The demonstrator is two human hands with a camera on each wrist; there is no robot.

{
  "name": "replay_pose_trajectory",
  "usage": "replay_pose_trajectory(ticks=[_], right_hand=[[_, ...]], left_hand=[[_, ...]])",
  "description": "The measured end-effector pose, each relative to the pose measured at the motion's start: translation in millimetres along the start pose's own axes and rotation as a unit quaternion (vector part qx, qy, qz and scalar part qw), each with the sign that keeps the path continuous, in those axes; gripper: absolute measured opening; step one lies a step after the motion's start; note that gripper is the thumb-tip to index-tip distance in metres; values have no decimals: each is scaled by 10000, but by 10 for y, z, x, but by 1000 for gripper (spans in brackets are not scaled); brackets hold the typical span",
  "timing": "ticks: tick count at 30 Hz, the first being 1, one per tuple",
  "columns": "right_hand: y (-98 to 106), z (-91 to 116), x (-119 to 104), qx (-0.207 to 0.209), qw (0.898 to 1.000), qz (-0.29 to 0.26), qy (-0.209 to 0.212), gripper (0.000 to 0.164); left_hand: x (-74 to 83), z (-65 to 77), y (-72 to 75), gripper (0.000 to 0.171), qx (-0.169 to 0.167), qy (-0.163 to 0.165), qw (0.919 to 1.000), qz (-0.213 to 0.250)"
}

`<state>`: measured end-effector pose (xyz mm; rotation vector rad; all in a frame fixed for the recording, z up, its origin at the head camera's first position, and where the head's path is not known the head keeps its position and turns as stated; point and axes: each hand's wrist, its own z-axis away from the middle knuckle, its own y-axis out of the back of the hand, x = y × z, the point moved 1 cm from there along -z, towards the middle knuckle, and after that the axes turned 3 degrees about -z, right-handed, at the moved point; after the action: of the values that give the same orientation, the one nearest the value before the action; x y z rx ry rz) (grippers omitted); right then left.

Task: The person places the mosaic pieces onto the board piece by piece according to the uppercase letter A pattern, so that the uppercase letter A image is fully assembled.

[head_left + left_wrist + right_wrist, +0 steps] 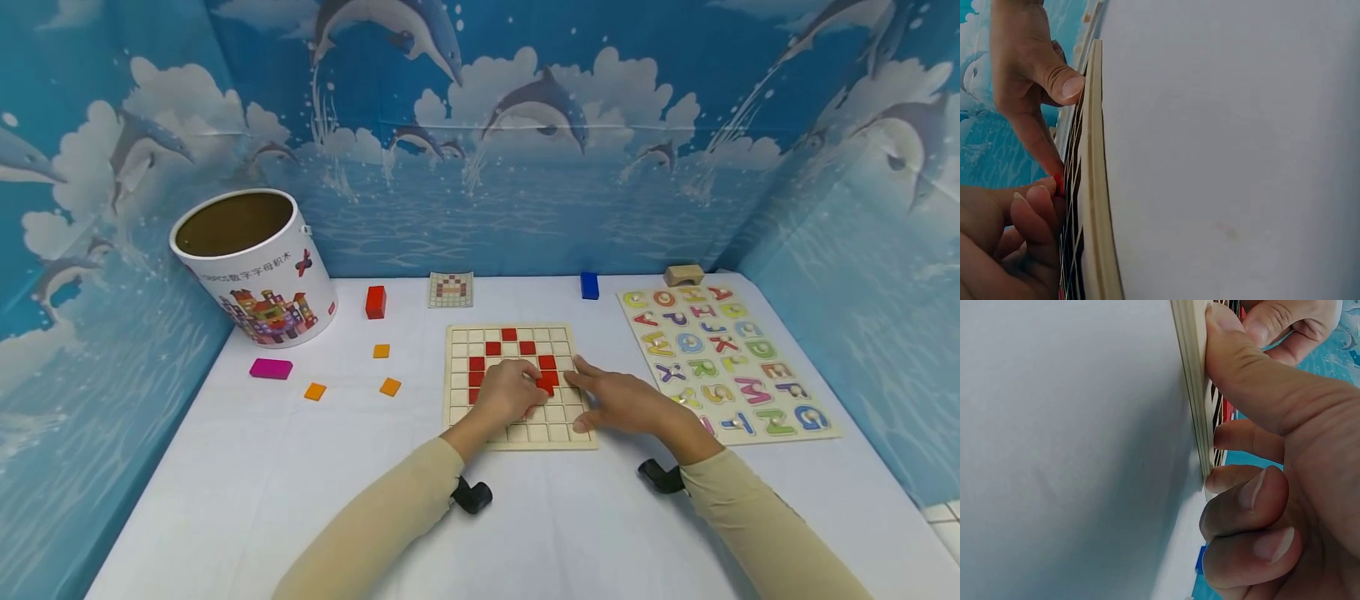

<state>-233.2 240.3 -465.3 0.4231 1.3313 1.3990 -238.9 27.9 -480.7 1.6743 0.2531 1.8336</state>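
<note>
red square tile [546, 386], just off centre toward three o'clock

pinched at the curled fingertips of the left hand [506, 392], at three o'clock from that hand's middle and nine o'clock from the right hand [624, 402], with the left the nearer. underneath, a gridded wooden board [557, 433], nearly square, so without a clear long axis. at its four o'clock edge, the right hand, loosely spread, with thumb against the rim and nothing in its grasp. legible at ten o'clock, on a white bucket [277, 279]: "pcs数字字母积木", with the leading characters too blurred to tell. at three o'clock, on an alphabet puzzle board [831, 432]: k, d, m, t and g among the letters. at eleven o'clock, a pattern card [451, 290] without readable writing.
</note>
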Motion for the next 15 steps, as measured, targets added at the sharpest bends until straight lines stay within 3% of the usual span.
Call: replay_pose_trajectory(ticks=[3,5,15], right_hand=[[-4,2,1,-10,10000,-2,7,97],[-6,3,3,-5,10000,5,25,97],[10,18,-19,-7,10000,-35,70,95]], left_hand=[[6,2,-26,21,121,-360,9963,-772],[12,11,-36,20,152,-535,9932,-1025],[29,55,0,32,-128,-783,9922,-967]])
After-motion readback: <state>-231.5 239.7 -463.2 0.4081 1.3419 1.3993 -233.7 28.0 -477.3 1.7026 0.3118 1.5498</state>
